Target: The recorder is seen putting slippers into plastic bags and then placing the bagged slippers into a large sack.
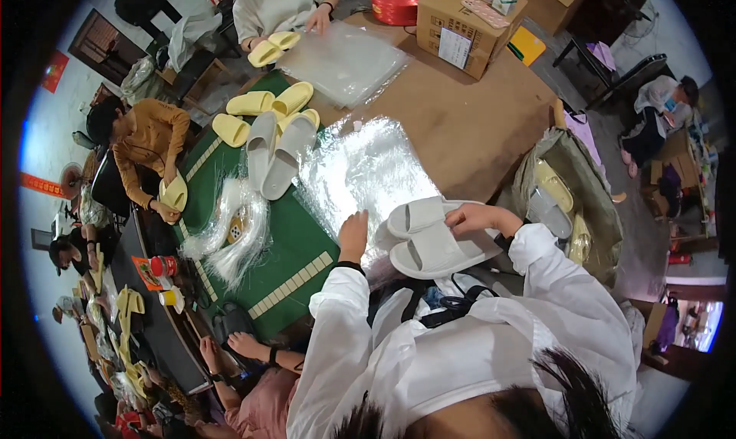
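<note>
R hand (477, 220) has the pair of grey slippers (420, 253) — fingers bent over the inner/heel side of the two, grasping them tog. Toes point left, straps up, the pair side by side over the near right edge of the clear plastic sheets (368, 159). Can't tell if the soles rest on anything or hang just above it.

L hand (353, 238) is at the near left part of the same sheets, fingers up and close together, just left of the toes. Can't tell if they pinch a sheet or only lie on it; no slipper in that hand.

Step in hand, judging by the pose: lining up the pair w/ the plastic, R carrying, L seeing to the sheet. Next move prob. calls for L to get one layer up & apart from the rest, w/ R holding both slippers level and toes fwd. Slick film could cling or slide, so a light touch is best.

Nearby: a second grey pair (286, 159) on the green mat (295, 243), beside the yellow slippers (249, 103); bundle of white strands (258, 228) nearer; open sack (602, 209) w/ more slippers to the right.
</note>
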Tool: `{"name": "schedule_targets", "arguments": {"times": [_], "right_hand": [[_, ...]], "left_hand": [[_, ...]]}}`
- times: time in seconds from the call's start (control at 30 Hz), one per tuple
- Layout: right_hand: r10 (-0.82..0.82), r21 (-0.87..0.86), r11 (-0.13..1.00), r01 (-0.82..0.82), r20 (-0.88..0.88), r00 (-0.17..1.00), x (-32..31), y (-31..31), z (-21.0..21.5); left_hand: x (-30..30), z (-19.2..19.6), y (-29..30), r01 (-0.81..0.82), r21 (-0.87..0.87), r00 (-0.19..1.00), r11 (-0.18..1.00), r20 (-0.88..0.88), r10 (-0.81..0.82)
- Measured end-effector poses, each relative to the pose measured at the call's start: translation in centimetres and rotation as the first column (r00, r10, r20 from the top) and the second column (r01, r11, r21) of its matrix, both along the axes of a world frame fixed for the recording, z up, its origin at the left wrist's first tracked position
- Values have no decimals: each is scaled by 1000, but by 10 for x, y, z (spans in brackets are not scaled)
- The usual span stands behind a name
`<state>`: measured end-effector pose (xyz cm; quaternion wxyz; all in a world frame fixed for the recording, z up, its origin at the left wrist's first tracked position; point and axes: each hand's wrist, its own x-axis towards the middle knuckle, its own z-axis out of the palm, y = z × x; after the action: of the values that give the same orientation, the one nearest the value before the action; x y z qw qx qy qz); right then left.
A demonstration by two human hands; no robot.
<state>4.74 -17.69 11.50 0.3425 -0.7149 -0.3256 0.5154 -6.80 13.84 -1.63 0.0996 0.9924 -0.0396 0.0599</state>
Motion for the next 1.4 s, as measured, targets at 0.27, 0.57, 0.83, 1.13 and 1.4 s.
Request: {"name": "schedule_targets", "arguments": {"times": [0.27, 0.57, 0.83, 1.13, 1.4], "right_hand": [[-87, 30, 996, 89, -39, 995, -9, 30, -24], [-378, 286, 921, 265, 489, 786, -34, 53, -58], [-476, 288, 879, 380, 574, 666, -41, 67, -74], [-476, 455, 863, 219, 588, 653, -20, 82, -96], [-650, 606, 661, 442, 168, 741, -21, 104, -127]], "left_hand": [[7, 18, -10, -331, -108, 926, 937, 153, 345], [-6, 47, -49, -377, -290, 906, 880, 81, 415], [0, 80, -85, -247, -369, 959, 896, 40, 281], [-22, 110, -89, -42, -324, 999, 945, -15, 39], [-55, 106, -88, -397, -234, 796, 888, 394, 460]]}}
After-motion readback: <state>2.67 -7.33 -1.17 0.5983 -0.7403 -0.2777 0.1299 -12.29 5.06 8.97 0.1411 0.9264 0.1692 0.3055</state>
